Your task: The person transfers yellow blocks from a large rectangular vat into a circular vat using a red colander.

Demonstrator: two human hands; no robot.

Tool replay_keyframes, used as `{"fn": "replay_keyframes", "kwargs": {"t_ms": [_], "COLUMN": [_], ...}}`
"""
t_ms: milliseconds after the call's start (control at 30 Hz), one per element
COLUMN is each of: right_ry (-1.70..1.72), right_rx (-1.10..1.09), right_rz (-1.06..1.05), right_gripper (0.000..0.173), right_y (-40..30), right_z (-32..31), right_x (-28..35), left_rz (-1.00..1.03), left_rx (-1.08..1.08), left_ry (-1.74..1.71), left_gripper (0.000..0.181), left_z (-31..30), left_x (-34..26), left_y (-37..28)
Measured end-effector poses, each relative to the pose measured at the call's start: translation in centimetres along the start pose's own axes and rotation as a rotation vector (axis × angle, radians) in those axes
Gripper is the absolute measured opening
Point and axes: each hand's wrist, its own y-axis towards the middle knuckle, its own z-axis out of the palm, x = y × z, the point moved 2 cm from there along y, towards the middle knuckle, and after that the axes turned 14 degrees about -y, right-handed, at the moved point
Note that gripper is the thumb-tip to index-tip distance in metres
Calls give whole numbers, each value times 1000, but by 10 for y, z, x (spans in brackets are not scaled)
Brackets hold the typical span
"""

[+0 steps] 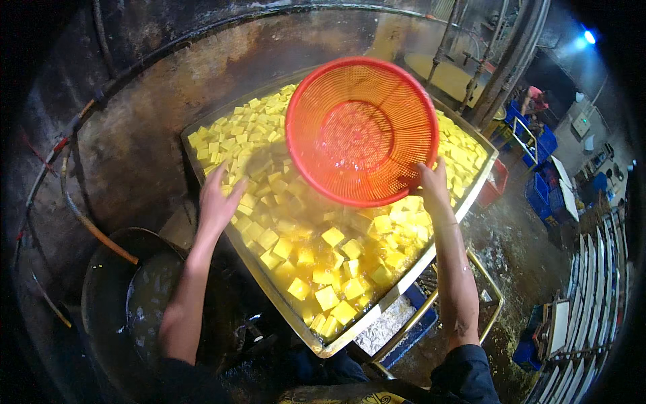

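Note:
My right hand (433, 186) grips the near right rim of a round red plastic mesh basket (358, 134), which is tilted so that I look into its inside. Apart from some wet glints at its bottom, the basket holds nothing that I can make out. Below it stands a large rectangular vat (282, 328) of yellowish liquid. Many yellow blocks, probably tofu (327, 298), crowd the liquid. Over the vat's left side, my left hand (219, 194) has its fingers apart and touches neither the basket nor, as far as I can tell, any block.
A dark round tub (101, 283) of liquid stands at the lower left, with a hose (101, 236) ending over it. Metal pipes (504, 65) rise behind the vat. A blue crate (429, 318) sits under its right edge. Further right are blue crates (539, 194), slatted racks (593, 283) and a person (536, 98).

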Motion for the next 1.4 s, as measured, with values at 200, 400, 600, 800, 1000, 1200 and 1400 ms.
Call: {"fn": "replay_keyframes", "kwargs": {"t_ms": [200,400,600,800,1000,1200,1400], "right_ry": [-325,-1130,-1517,-1602,-1592,-1473,-1409], "right_rx": [-162,-619,-522,-297,-165,-76,-119], "right_rz": [-206,-697,-657,-679,-587,-462,-361], "right_gripper": [51,80,85,81,86,90,92], "right_y": [97,188,175,153,126,79,52], "right_z": [-20,66,171,148,121,104,107], "right_x": [0,9,-90,-126,-143,-137,-140], "left_rz": [-267,-782,-414,-671,-698,-652,-474], "left_rx": [-234,-147,-191,-163,-217,-336,-345], "left_ry": [874,673,800,715,620,499,512], "left_gripper": [89,91,90,95,102,106,98], "left_z": [-67,-58,-75,-67,-67,-65,-65], "left_x": [81,93,136,110,89,109,131], "left_y": [-120,-118,-139,-122,-118,-135,-145]}}
